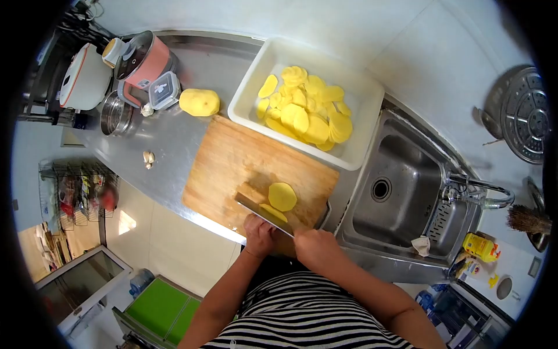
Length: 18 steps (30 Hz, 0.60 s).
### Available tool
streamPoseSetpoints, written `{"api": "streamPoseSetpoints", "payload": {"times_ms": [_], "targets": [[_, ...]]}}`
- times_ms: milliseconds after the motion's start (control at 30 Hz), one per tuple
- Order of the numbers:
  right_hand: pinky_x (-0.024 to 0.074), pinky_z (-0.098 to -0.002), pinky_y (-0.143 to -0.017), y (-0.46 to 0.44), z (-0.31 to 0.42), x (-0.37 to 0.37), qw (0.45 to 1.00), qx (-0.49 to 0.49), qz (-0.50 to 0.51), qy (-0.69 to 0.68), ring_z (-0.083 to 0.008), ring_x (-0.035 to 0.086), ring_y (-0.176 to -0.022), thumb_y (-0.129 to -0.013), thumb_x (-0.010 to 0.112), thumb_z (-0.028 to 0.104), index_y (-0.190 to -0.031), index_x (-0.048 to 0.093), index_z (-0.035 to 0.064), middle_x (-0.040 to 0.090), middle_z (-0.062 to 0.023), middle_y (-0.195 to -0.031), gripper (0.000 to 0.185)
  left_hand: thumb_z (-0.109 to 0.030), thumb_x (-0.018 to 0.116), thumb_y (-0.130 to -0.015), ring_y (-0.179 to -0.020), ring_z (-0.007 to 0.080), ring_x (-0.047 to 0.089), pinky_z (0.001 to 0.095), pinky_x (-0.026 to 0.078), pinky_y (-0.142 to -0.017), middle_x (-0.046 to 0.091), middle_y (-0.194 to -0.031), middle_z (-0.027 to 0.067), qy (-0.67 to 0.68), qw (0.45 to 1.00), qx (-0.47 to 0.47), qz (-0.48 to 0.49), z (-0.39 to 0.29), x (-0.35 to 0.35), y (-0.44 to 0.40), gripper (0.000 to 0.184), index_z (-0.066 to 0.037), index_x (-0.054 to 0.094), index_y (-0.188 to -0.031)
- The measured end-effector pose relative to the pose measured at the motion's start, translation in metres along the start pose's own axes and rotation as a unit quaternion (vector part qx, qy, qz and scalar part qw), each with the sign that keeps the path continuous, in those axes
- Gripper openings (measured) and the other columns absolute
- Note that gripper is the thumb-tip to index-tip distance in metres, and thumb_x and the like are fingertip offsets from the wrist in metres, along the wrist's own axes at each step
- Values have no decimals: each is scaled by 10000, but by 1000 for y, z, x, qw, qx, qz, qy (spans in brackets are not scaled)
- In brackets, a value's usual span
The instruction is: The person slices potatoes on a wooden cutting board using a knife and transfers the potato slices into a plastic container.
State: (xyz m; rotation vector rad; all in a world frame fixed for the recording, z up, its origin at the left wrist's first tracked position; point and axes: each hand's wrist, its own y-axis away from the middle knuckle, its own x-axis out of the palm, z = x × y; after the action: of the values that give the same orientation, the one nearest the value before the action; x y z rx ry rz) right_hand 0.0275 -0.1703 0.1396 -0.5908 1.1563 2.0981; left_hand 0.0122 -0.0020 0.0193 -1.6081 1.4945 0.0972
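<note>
A wooden cutting board (232, 157) lies on the steel counter. Over its near edge my right hand (314, 247) is wrapped round the handle of a knife (261, 213), its blade reaching to the left. Against the near side of the blade, my left hand (260, 234) has its fingers curled; what they hold is mostly hidden. A potato slice (282, 196) lies flat on the board beyond the blade, and another (273, 213) leans beside the blade. Many yellow slices (302, 110) fill part of a white tub (247, 96) behind the board. A whole peeled potato (199, 102) rests left of the tub.
To the right is a steel sink (395, 186) with a faucet (488, 195). Garlic cloves (149, 159) lie on the left counter. Farther back stand a pink pot (148, 61), a lidded glass container (164, 91), a steel bowl (115, 114) and a white cooker (85, 78).
</note>
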Motion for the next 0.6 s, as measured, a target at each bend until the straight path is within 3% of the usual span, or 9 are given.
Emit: {"api": "streamPoseSetpoints", "payload": {"times_ms": [100,167,600], "targets": [[520,-464,-570,-8,2,4,999,-18,-37,-11,-364,652,-645,-791,492,85,-815,538,-6,631,-208,-670,105,-12,656,-671,-723,296,544,403,426,-606,514,-900,99,53,996,-6,77,15,1,11,261,-79,498,-867],[522,-461,-568,2,-2,3,1000,7,-9,10,-363,654,-649,-791,489,81,-815,542,-6,632,-205,-671,105,-15,652,-683,-736,295,545,400,427,-605,513,-920,105,24,1000,2,8,15,7,18,257,-81,501,-880],[526,-452,-572,-4,-3,6,1000,9,-16,18,-356,656,-652,-792,493,81,-797,548,2,635,-209,-690,97,-36,652,-693,-695,286,518,410,402,-607,517,-873,88,-14,1000,5,-18,4,5,11,243,-97,500,-873]]}}
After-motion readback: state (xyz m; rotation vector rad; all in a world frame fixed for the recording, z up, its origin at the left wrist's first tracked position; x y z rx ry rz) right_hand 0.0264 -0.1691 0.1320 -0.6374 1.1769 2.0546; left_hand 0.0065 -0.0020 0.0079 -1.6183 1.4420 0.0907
